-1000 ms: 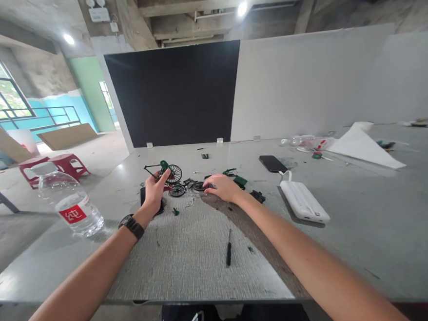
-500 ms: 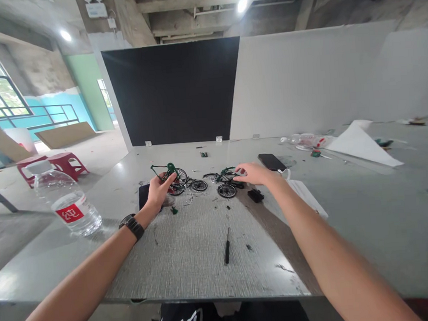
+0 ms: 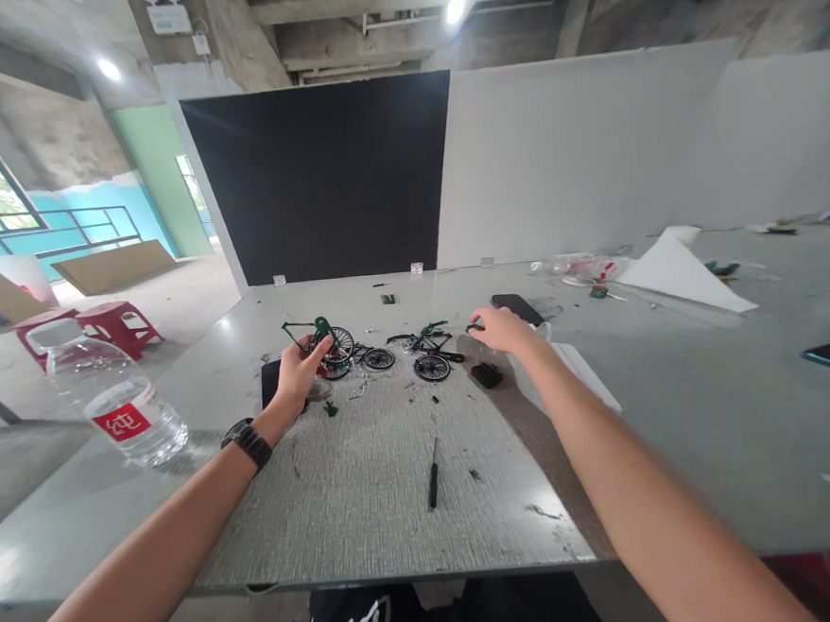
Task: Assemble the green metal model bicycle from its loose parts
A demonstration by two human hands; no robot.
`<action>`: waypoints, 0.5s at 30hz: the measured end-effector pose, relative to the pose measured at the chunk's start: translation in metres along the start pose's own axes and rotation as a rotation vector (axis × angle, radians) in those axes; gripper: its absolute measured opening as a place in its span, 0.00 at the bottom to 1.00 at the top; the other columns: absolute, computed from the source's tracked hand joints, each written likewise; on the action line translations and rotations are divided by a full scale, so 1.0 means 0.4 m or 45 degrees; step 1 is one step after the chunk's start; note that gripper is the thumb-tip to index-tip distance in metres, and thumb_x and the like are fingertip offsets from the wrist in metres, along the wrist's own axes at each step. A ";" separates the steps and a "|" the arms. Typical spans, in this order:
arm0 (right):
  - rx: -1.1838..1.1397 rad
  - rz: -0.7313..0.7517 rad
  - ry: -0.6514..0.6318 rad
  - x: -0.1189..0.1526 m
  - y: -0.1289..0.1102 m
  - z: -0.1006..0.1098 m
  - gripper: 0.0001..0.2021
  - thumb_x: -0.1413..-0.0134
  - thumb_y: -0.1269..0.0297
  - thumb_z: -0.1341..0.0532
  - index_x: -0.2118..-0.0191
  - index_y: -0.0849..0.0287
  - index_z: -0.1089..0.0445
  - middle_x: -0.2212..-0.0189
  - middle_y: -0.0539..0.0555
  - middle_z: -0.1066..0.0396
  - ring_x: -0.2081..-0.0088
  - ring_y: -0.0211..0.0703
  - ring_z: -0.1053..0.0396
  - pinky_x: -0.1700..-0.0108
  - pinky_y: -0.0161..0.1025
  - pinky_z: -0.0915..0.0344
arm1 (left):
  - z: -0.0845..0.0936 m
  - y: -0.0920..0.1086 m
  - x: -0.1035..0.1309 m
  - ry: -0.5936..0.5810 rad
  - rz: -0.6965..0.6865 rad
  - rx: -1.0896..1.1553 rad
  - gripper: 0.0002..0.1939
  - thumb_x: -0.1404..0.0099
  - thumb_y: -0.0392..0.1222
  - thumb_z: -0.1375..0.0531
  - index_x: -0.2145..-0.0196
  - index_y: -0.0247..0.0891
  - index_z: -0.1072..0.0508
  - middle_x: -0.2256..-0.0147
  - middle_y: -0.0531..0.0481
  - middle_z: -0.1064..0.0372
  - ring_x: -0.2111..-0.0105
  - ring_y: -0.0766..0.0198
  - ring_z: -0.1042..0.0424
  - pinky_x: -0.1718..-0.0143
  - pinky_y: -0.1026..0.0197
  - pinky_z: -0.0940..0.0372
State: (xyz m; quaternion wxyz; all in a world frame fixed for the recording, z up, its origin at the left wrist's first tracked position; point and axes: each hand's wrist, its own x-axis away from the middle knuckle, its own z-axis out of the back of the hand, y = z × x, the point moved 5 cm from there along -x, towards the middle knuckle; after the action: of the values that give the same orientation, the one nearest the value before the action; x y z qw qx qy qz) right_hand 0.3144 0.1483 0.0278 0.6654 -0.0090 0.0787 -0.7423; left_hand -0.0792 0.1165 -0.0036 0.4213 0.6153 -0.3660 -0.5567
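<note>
My left hand (image 3: 298,371) is closed around a green model bicycle frame (image 3: 321,329), raised just over the table, with a spoked wheel (image 3: 342,345) beside it. Some of the frame is hidden behind the fingers. At the right, my right hand (image 3: 503,329) pinches a small dark green piece (image 3: 474,327), mostly covered by the fingertips. Between the hands lie a second, partly assembled model bicycle (image 3: 423,337) with a black wheel (image 3: 432,368) and another loose wheel (image 3: 378,358). A black block-shaped object (image 3: 486,374) rests below my right hand.
A screwdriver (image 3: 433,475) lies near the front. At left stands a water bottle (image 3: 119,407). A dark phone (image 3: 516,308) and a white object (image 3: 585,375) are beyond and beside my right arm. Crumpled clear plastic (image 3: 575,267) and white paper (image 3: 683,278) lie back right.
My right hand has moved away from the second bicycle's parts, a small dark green piece now showing at its fingertips. My left hand keeps its hold; the whole view has shifted slightly.
</note>
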 end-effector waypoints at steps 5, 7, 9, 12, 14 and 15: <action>0.033 0.027 -0.139 0.013 -0.022 0.024 0.24 0.39 0.54 0.39 0.40 0.57 0.31 0.49 0.65 0.27 0.48 0.57 0.29 0.53 0.45 0.35 | -0.002 0.000 0.002 -0.003 0.008 0.007 0.20 0.42 0.57 0.32 0.67 0.35 0.24 0.70 0.49 0.26 0.77 0.67 0.30 0.79 0.67 0.33; 0.041 0.019 -0.230 0.024 -0.028 0.050 0.25 0.43 0.49 0.35 0.46 0.60 0.27 0.54 0.65 0.25 0.53 0.57 0.27 0.57 0.45 0.33 | -0.001 0.002 0.003 0.005 0.002 -0.002 0.20 0.42 0.57 0.32 0.67 0.35 0.24 0.71 0.49 0.26 0.77 0.67 0.30 0.79 0.66 0.33; 0.022 0.002 -0.381 0.043 -0.036 0.068 0.25 0.52 0.44 0.30 0.54 0.59 0.24 0.61 0.62 0.23 0.62 0.53 0.24 0.64 0.43 0.32 | -0.001 0.004 0.003 0.008 -0.007 -0.019 0.20 0.42 0.57 0.32 0.68 0.35 0.24 0.71 0.49 0.26 0.78 0.68 0.31 0.80 0.67 0.34; -0.086 -0.084 -0.707 0.079 -0.052 0.060 0.23 0.60 0.50 0.25 0.60 0.57 0.24 0.63 0.58 0.22 0.64 0.50 0.24 0.67 0.41 0.31 | -0.001 0.007 0.003 0.004 -0.019 -0.053 0.20 0.42 0.57 0.32 0.69 0.34 0.25 0.73 0.49 0.27 0.79 0.68 0.32 0.80 0.67 0.35; -0.019 -0.083 -0.779 0.091 -0.068 0.049 0.19 0.63 0.55 0.24 0.65 0.58 0.25 0.66 0.57 0.22 0.65 0.50 0.23 0.67 0.41 0.31 | -0.001 0.008 0.003 0.000 -0.023 -0.060 0.20 0.42 0.57 0.32 0.69 0.34 0.24 0.72 0.49 0.27 0.79 0.68 0.32 0.80 0.66 0.35; 0.005 -0.081 -0.783 0.093 -0.076 0.042 0.17 0.63 0.58 0.24 0.67 0.59 0.26 0.68 0.57 0.22 0.66 0.51 0.23 0.68 0.41 0.31 | 0.000 0.008 0.003 0.001 -0.023 -0.059 0.20 0.42 0.57 0.32 0.68 0.34 0.24 0.72 0.49 0.27 0.78 0.68 0.32 0.80 0.66 0.35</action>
State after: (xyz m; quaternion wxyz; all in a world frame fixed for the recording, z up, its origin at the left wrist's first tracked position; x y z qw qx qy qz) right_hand 0.2823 0.1130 0.0449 0.6344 -0.2345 -0.1282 -0.7254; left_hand -0.0790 0.1141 -0.0010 0.4304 0.6090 -0.3472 -0.5686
